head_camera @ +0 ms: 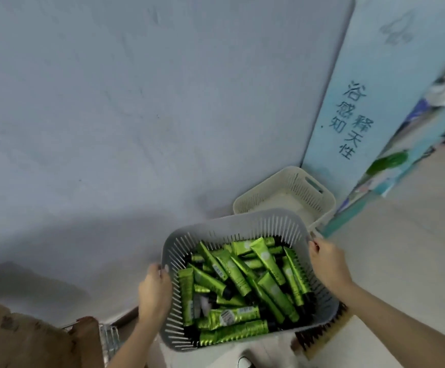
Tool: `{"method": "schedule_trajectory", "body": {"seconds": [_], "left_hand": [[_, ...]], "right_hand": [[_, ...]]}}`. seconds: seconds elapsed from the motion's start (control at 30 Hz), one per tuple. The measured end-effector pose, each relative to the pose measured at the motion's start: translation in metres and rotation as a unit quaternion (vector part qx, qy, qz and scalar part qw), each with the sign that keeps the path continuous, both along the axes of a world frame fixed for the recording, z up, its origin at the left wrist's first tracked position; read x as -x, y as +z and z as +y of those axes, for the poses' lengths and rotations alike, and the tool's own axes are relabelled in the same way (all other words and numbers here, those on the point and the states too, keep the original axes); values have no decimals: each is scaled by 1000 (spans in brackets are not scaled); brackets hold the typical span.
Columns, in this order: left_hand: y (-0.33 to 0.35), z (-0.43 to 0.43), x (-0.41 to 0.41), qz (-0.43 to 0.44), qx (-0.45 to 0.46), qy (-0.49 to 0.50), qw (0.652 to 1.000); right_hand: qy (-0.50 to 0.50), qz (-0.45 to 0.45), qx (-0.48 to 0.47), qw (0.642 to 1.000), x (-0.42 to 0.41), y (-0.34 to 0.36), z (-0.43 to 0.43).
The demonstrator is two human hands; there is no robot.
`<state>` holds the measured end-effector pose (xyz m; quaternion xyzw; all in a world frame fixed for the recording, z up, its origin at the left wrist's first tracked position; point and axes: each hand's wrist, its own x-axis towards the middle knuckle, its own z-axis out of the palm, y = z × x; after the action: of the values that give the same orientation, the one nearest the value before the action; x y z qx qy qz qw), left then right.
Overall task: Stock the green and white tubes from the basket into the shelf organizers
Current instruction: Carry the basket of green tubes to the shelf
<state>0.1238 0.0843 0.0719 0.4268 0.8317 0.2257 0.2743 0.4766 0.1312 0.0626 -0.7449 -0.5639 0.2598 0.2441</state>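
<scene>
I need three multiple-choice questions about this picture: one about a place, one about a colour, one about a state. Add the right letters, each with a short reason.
1. Where is the cream basket relative to the grey basket?
A) inside it
B) behind it, near the wall
C) under it

2. What colour are most tubes in the grey basket?
A) green
B) red
C) blue

3. How is the grey basket held?
A) by one hand only
B) by no hand
C) by the left hand and the right hand, one on each side rim

Key: 1 B, it stands beyond the grey basket, by the wall; 2 A, shiny green bodies fill the basket; 3 C, fingers curl over both rims.
</scene>
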Motion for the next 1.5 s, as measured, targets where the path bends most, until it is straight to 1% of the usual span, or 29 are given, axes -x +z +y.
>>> {"method": "schedule_trajectory", "body": {"seconds": [0.13, 0.27, 0.5, 0.7, 0.77, 0.87, 0.97, 1.07, 1.13, 1.2, 1.3, 1.47, 1.5], "left_hand": [[15, 16, -44, 20, 6, -51, 998], [32, 32, -108, 36, 4, -97, 995], [58, 30, -252, 48, -49, -217, 974], [63, 20, -384, 41, -58, -286, 956], [67, 14, -427, 36, -60, -320, 945], [69, 12, -489, 51, -67, -371, 925], [65, 16, -547, 50, -53, -419, 905], [63, 20, -602, 60, -63, -482, 872], [67, 19, -637, 34, -77, -502, 861], [71, 22, -671, 16, -103, -522, 847], [70, 33, -727, 37, -125, -566, 814], [70, 60, -818, 11, -121, -615, 779], [72, 66, -835, 1, -121, -622, 773]], "right_hand": [[-52, -32, 9, 998, -52, 20, -15], [-105, -41, 3, 994, -114, 30, -35], [-201, -54, 5, 978, -242, 49, -99], [-276, -44, 30, 960, -359, 66, -160], [-305, -44, 33, 951, -393, 70, -184], [-352, -45, 39, 934, -438, 76, -221], [-396, -47, 43, 916, -475, 82, -250], [-447, -49, 54, 892, -506, 93, -276], [-480, -47, 57, 874, -526, 98, -290], [-510, -43, 59, 857, -544, 100, -301], [-555, -38, 61, 829, -574, 102, -311], [-597, -27, 80, 798, -620, 109, -310], [-612, -20, 79, 787, -630, 109, -309]]}}
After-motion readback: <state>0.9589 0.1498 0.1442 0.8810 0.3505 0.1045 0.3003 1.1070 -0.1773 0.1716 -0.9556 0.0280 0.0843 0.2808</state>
